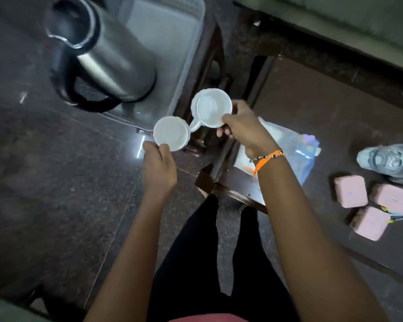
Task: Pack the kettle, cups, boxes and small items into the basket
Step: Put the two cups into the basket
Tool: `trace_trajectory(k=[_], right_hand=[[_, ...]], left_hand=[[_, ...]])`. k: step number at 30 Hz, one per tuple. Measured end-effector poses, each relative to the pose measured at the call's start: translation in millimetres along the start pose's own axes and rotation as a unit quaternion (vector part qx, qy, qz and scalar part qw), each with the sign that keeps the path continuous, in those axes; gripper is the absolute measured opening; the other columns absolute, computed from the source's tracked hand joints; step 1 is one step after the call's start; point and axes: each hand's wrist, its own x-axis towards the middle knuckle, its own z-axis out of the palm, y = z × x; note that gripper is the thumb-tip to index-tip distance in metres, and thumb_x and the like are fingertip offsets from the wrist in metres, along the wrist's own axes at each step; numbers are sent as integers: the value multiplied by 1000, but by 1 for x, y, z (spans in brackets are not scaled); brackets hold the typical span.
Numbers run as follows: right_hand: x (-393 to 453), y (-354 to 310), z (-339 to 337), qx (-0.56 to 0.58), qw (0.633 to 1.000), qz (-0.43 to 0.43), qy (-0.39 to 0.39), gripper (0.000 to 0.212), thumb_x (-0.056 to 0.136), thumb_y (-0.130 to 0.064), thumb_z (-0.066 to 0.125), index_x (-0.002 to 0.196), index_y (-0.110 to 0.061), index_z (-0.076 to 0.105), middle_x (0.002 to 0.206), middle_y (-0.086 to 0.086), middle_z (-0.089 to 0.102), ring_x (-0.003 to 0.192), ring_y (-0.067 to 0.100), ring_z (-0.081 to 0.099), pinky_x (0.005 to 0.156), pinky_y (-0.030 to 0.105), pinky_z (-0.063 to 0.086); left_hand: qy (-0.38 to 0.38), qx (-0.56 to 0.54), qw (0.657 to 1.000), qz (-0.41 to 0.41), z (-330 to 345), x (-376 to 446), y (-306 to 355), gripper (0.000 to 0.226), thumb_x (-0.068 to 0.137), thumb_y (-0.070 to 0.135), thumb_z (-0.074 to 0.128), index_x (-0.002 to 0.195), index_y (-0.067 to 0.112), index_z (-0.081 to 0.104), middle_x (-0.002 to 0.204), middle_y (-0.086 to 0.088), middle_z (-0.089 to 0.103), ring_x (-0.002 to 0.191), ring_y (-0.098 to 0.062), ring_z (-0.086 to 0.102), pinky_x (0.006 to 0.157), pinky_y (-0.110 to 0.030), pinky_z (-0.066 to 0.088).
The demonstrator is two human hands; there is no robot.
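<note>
A steel kettle with a black handle stands inside the translucent grey basket at the upper left. My left hand grips a white cup by its near rim, just in front of the basket's near corner. My right hand holds a second white cup, which looks stacked in another, by its right rim. Both are in the air and their mouths face up. Three pink boxes lie on the floor at the right.
A dark wooden stool stands below my right arm with a clear plastic bag on it. A crumpled grey item lies beyond the pink boxes. A dark bench edge runs across the top right. My legs are below.
</note>
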Motion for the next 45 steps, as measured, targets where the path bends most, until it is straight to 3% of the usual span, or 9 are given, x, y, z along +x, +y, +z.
trace_trajectory(k=[5,7,10,15,18,23,28,33,45], right_hand=[[47,-45,68,-111,992,-46,28,17,82,-4,40,93,-13,33,60,3,55,33,3,48,38,15,35],[66,-58,86,-144,986,-58,54,18,82,-5,41,96,-12,32,80,8,58,54,19,55,60,29,52],[89,-76,101,-217,970,-61,88,31,86,-11,42,115,-5,37,110,17,64,90,35,62,92,41,50],[111,-96,108,-287,949,-65,109,19,86,-9,38,104,-13,33,124,22,61,116,34,57,93,37,45],[116,-96,111,-345,929,-56,123,34,90,-12,37,124,-5,39,134,21,52,123,37,51,97,38,43],[123,-85,112,-415,897,-74,135,37,89,-12,38,125,-4,40,129,20,56,118,39,53,91,42,45],[131,-83,112,-430,882,-98,162,33,86,-10,39,118,-7,46,121,19,61,111,40,56,84,41,46],[138,-81,112,-447,871,-95,178,31,86,-11,42,116,-8,49,121,18,61,111,39,57,85,41,47],[141,-85,109,-592,785,-133,126,31,93,-12,46,122,-4,56,140,15,42,114,41,56,91,45,48]], left_hand=[[12,34,998,-58,-42,59,-14,35,97,25,27,113,-2,42,118,-26,60,103,-39,54,85,-42,40],[9,76,994,-78,-44,79,-11,39,97,24,27,119,-4,43,124,-29,56,114,-42,52,96,-45,37],[15,160,983,-85,-38,104,-4,43,98,26,24,122,0,48,128,-24,55,123,-39,47,102,-45,28],[69,242,965,-69,-22,121,-2,45,95,28,25,110,5,60,114,-19,66,117,-33,43,97,-45,23],[84,261,961,-35,-17,120,-4,45,95,27,24,102,5,63,105,-19,69,115,-31,39,93,-45,24],[88,264,959,59,-22,128,3,49,94,24,26,86,2,69,90,-22,70,115,-35,39,96,-48,24],[60,320,945,26,-24,153,13,49,93,25,28,91,0,69,109,-22,68,128,-37,33,111,-53,14],[-26,334,942,-5,-10,158,9,39,91,25,36,108,4,64,140,-12,47,135,-36,24,108,-50,16],[-32,352,935,3,-12,147,-7,53,97,36,28,106,-2,65,124,-20,61,137,-39,25,114,-60,-4]])
